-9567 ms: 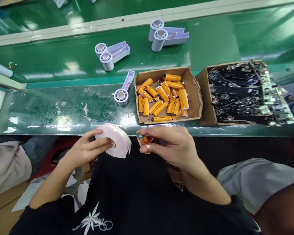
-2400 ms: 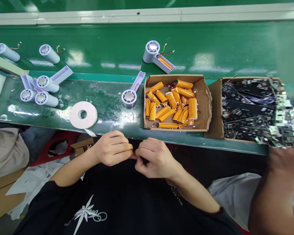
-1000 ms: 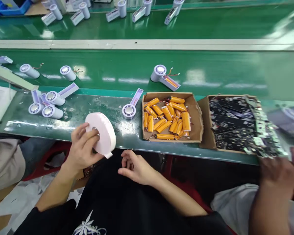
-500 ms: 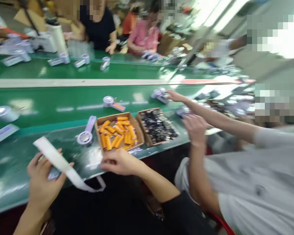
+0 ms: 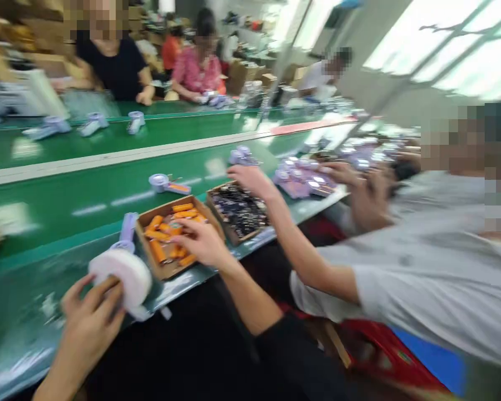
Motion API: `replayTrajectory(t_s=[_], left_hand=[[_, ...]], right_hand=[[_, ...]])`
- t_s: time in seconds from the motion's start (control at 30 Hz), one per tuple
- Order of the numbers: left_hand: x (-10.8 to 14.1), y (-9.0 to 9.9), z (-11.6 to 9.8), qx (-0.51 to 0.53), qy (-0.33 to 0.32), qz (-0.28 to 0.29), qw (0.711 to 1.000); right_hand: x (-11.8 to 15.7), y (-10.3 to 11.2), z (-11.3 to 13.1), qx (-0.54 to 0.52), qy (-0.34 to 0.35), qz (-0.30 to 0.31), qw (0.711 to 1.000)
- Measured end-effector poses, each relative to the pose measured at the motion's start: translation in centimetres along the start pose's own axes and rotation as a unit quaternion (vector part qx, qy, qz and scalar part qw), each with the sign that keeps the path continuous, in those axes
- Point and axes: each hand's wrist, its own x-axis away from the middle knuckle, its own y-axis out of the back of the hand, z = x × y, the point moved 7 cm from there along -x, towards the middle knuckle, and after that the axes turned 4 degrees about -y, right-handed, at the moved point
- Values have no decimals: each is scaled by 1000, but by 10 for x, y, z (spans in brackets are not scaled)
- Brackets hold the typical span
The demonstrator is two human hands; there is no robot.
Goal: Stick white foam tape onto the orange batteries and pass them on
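Observation:
My left hand (image 5: 94,314) grips a roll of white tape (image 5: 123,275) at the table's near edge, its fingers at the roll's core. A short loose end of tape hangs by the edge. Over a cardboard box (image 5: 167,274) of orange cylindrical batteries (image 5: 156,236) is my right hand (image 5: 204,242). Its thumb and fingers are apart among the batteries, and blur hides whether they touch one. Just behind the tape roll lies a pale purple device with a round head and a handle (image 5: 128,225), partly covered by the roll.
A second box (image 5: 237,214) holds small dark parts; a co-worker's hand (image 5: 253,181) hovers over it. Another purple device (image 5: 167,184) with an orange battery lies on the green conveyor belt (image 5: 96,192). More purple devices (image 5: 303,177) are heaped to the right. Other people sit across the belt.
My right hand has moved from the box's near edge to over the batteries. The tape roll has turned to show its flat side. The co-worker's hand has come over the dark parts; the view has shifted right.

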Motion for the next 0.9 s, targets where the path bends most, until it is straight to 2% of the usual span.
replayTrajectory(t_s=[0.1,0.17,0.33,0.4,0.47,0.53,0.57,0.6,0.67,0.7,0.77,0.83,0.87,0.9], left_hand=[[-13,-1,-14,-92,11,85,992],[-22,-1,-20,-122,-5,120,985],[-32,7,-35,-148,-48,125,980],[-32,7,-37,-154,-54,136,977],[-32,5,-38,-165,-49,147,974],[-35,3,-38,-178,-25,143,973],[-37,1,-39,-181,-9,134,974],[-39,0,-42,-180,6,120,976],[-40,-3,-54,-168,40,78,982],[-39,-4,-61,-154,57,54,985],[-29,-6,-78,-87,80,26,993],[-7,-5,-89,14,86,46,995],[8,-1,-88,46,90,68,993],[24,4,-81,51,104,93,989]], right_hand=[[18,6,-1,-97,21,60,993],[25,0,3,-93,43,100,990],[30,-4,16,4,77,126,989],[28,-6,13,8,65,145,987],[27,-12,4,-38,37,148,988],[28,-23,-6,-155,0,94,983],[29,-29,-11,-233,-17,37,972],[32,-35,-17,-314,-31,-33,948],[41,-46,-30,-446,-52,-164,879],[43,-51,-35,-490,-64,-195,847],[38,-49,-40,-543,-87,-186,814],[27,-18,-45,-557,-76,-165,811],[22,11,-49,-552,-45,-194,810],[21,44,-55,-547,4,-267,794]])
